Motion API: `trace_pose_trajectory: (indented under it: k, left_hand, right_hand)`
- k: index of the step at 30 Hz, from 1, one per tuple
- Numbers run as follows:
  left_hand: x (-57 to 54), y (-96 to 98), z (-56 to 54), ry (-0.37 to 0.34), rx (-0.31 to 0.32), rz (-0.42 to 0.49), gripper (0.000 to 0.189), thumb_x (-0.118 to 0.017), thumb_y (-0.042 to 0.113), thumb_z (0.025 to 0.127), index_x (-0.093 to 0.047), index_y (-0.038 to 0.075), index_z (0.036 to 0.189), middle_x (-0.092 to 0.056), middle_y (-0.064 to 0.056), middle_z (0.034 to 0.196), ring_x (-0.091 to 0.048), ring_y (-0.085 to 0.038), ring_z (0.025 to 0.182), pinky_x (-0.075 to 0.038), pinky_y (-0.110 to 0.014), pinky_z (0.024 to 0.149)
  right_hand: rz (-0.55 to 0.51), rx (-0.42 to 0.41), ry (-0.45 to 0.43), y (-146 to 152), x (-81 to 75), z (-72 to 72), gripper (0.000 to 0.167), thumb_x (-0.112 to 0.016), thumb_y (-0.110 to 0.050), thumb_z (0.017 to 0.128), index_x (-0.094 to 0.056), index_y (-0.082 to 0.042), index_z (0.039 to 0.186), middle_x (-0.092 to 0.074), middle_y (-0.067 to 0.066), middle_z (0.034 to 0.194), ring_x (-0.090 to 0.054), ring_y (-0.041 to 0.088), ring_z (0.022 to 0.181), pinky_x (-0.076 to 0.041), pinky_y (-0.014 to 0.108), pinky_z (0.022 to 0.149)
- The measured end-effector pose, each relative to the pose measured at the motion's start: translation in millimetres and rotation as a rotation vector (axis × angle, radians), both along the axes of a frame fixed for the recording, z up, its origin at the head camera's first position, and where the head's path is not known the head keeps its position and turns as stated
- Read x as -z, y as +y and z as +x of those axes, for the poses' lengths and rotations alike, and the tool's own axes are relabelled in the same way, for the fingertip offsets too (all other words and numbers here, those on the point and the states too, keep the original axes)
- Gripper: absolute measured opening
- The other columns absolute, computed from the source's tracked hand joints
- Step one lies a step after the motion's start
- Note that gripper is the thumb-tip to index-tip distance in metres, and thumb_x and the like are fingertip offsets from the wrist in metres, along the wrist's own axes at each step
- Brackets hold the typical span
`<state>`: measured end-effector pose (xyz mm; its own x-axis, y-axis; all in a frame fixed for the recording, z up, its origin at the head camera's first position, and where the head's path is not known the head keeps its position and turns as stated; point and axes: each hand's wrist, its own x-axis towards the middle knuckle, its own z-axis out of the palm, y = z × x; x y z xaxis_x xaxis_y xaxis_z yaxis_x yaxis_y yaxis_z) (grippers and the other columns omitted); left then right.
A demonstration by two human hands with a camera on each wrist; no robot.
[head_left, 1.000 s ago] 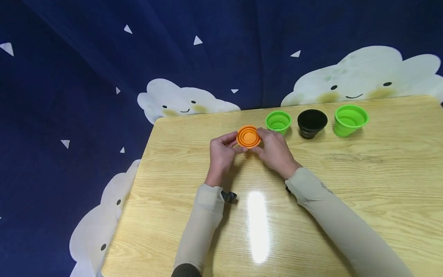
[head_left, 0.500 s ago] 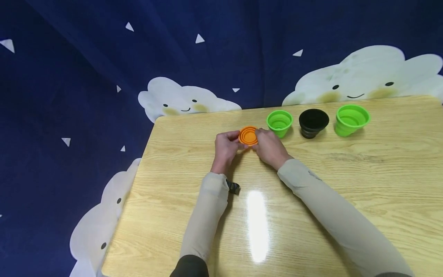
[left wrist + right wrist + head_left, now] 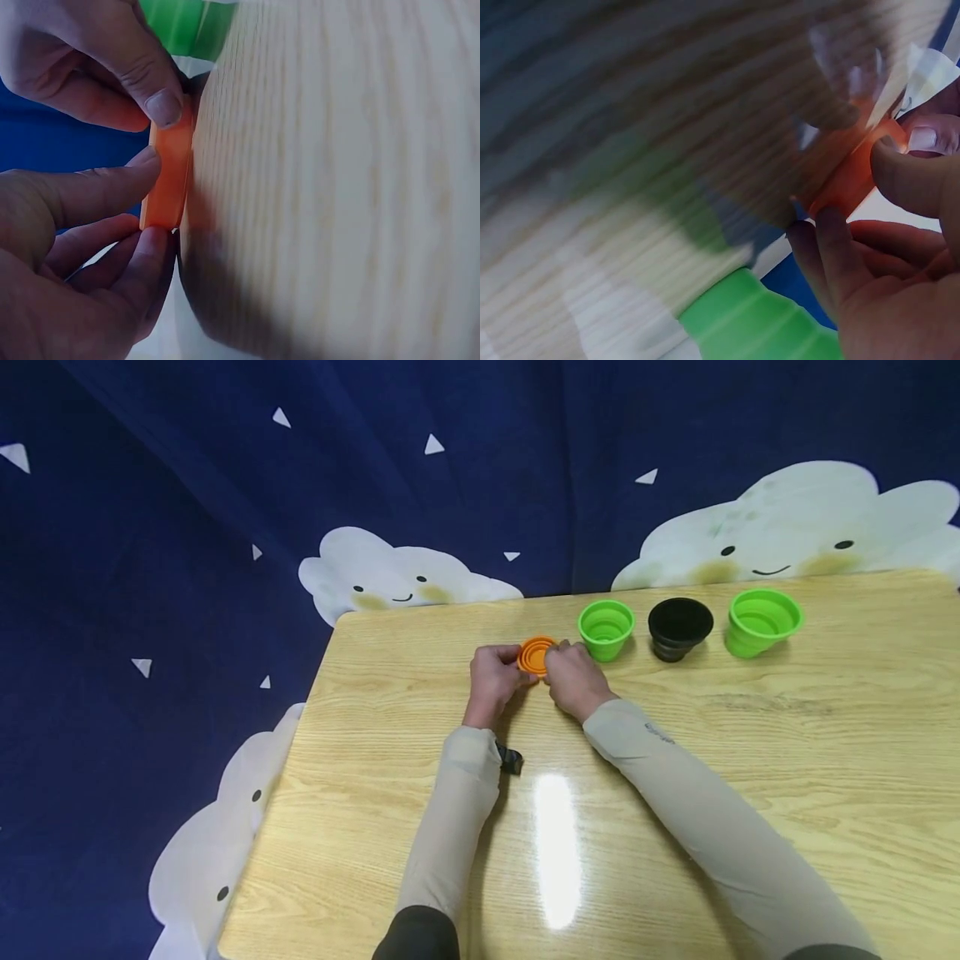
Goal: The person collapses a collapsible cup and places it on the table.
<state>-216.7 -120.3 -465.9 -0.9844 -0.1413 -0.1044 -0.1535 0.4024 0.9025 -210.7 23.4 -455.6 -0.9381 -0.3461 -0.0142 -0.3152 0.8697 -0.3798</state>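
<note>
An orange collapsible cup [image 3: 535,656], folded down to a flat ringed disc, lies between my two hands near the back of the table. My left hand [image 3: 494,679] grips its left side, thumb in front and fingers around the rim. On the opposite side my right hand [image 3: 576,680] holds it, curled fingers covering the right part of the cup. In the left wrist view the folded cup [image 3: 169,165] shows edge-on, low over the wood, with a thumb of each hand on its wall. The right wrist view has fingertips at both ends of the cup [image 3: 851,176].
To the right stands a row of expanded cups: a green cup [image 3: 606,628] close beside my right hand, a black cup [image 3: 678,627], and a larger green cup [image 3: 762,621]. The wooden table [image 3: 375,760] ends at a dark blue curtain [image 3: 480,485] with clouds.
My right hand has shifted left and curled further over the orange cup. My left hand has moved slightly right and forward. The standing cups have stayed in place.
</note>
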Motion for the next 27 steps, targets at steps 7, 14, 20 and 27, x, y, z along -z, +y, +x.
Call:
trace_pose_trajectory:
  k: [7,14,20,27]
  left_hand:
    - [-1.3,0.7,-0.8,-0.007,0.013,0.006,0.050,-0.082,-0.020,0.070,-0.072,-0.005,0.117,-0.072,-0.018,0.111,-0.070,-0.021,0.101,-0.059,-0.022,0.076]
    - [-5.1,-3.3,1.7,0.006,0.052,-0.076,0.064,-0.085,-0.015,0.069,-0.066,-0.004,0.129,-0.070,-0.017,0.118,-0.067,-0.022,0.107,-0.057,-0.025,0.086]
    - [-18.2,1.3,6.0,0.069,0.063,-0.110,0.068,-0.086,-0.011,0.071,-0.063,-0.001,0.134,-0.065,-0.016,0.129,-0.062,-0.029,0.118,-0.054,-0.031,0.094]
    - [-37.3,19.3,15.2,0.145,0.157,0.014,0.057,-0.085,-0.008,0.074,-0.068,-0.001,0.128,-0.066,-0.019,0.126,-0.063,-0.031,0.115,-0.054,-0.030,0.093]
  right_hand:
    - [-0.020,0.017,-0.027,0,-2.2,1.2,0.041,-0.071,-0.010,0.094,-0.058,0.013,0.126,-0.055,0.034,0.120,-0.057,0.047,0.104,-0.052,0.052,0.093]
    - [-0.098,-0.031,0.001,2,-8.6,11.4,0.057,-0.070,-0.010,0.094,-0.048,0.012,0.141,-0.043,0.042,0.139,-0.054,0.053,0.116,-0.046,0.055,0.103]
    - [-0.181,-0.042,0.026,12,-24.2,29.1,0.050,-0.069,-0.009,0.093,-0.053,0.010,0.137,-0.048,0.035,0.141,-0.052,0.050,0.122,-0.044,0.055,0.105]
    - [-0.302,0.023,0.061,38,-39.7,55.0,0.049,-0.070,-0.014,0.093,-0.058,0.007,0.135,-0.062,0.025,0.129,-0.054,0.043,0.123,-0.044,0.056,0.104]
